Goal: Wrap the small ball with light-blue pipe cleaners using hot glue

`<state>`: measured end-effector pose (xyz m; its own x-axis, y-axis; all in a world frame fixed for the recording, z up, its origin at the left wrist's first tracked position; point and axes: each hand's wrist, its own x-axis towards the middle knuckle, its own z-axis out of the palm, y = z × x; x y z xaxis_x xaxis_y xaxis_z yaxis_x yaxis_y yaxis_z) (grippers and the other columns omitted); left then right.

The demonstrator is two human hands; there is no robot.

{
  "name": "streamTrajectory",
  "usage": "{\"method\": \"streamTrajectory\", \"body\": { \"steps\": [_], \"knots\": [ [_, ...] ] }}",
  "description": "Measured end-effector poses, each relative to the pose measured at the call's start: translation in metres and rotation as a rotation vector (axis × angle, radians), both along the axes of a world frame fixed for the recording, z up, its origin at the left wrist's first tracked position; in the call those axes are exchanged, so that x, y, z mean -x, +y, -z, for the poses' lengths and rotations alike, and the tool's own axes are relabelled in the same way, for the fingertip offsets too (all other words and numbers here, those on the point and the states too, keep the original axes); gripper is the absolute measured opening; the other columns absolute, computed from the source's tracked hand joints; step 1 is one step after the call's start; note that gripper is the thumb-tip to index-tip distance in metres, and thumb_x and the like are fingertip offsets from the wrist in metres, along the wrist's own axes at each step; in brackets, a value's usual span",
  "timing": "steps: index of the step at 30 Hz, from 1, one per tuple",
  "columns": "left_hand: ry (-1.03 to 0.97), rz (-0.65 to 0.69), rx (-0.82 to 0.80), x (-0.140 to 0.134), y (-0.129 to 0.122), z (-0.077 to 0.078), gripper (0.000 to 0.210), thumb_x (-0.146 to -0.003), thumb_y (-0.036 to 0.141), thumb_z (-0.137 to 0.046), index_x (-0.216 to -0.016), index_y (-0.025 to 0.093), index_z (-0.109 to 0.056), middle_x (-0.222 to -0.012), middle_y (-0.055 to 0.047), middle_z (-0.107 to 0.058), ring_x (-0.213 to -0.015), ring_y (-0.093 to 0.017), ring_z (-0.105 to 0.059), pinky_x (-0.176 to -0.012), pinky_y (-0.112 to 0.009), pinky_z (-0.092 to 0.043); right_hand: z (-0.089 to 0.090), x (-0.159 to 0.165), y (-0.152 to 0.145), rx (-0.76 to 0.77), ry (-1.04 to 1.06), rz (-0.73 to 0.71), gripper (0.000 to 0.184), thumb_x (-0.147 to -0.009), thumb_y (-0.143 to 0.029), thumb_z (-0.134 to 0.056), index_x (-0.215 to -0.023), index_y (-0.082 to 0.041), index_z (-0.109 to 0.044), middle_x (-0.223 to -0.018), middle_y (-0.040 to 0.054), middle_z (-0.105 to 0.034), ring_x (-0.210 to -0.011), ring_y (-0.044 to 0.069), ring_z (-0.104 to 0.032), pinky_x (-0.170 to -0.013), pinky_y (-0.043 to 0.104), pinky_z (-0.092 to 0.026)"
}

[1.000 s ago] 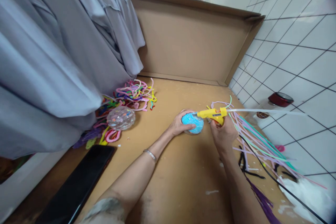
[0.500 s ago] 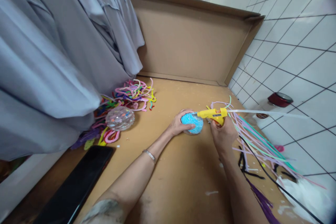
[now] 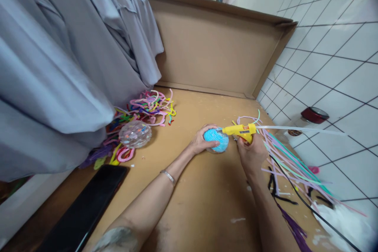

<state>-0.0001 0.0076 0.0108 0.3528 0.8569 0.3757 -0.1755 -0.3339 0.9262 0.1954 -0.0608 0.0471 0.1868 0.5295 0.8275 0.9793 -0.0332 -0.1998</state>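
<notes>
My left hand (image 3: 201,140) is wrapped round a ball (image 3: 215,140) covered in blue fuzzy strands, with a clear lower part, just above or on the table. My right hand (image 3: 251,151) grips a yellow hot glue gun (image 3: 239,130) by its handle. The gun's nozzle points left and meets, or nearly meets, the upper right of the ball. A long clear glue stick (image 3: 295,128) sticks out from the back of the gun. Whether glue is coming out is too small to see.
Left lie a tangle of coloured pipe cleaners (image 3: 150,106), a clear faceted bowl (image 3: 135,134) and a black phone (image 3: 88,208). Straight pipe cleaners (image 3: 295,157), a black cord (image 3: 307,201) and a red-lidded jar (image 3: 314,115) are at right. A cardboard panel (image 3: 212,43) stands behind.
Both hands, the ball and the glue gun hold almost the same position. The nozzle is slightly lower against the ball, and the view has tilted a little.
</notes>
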Motion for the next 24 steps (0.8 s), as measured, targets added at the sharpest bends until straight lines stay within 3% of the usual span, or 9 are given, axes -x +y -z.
{"method": "streamTrajectory", "body": {
  "steps": [24],
  "knots": [
    [-0.001,0.011,-0.019,0.0005,-0.0004,-0.0020,0.060,-0.056,0.039,-0.088,-0.109,0.020,-0.067,-0.128,-0.011,-0.060,-0.124,-0.029,-0.055,-0.111,-0.044,-0.038,0.0003,-0.0001,0.0009,-0.004,-0.009,0.008,0.012,-0.079,-0.032,-0.056,-0.078,-0.021,-0.051,-0.067,0.0018,-0.055,-0.059,0.019,-0.048,-0.057,0.030,-0.031]
  ]
}}
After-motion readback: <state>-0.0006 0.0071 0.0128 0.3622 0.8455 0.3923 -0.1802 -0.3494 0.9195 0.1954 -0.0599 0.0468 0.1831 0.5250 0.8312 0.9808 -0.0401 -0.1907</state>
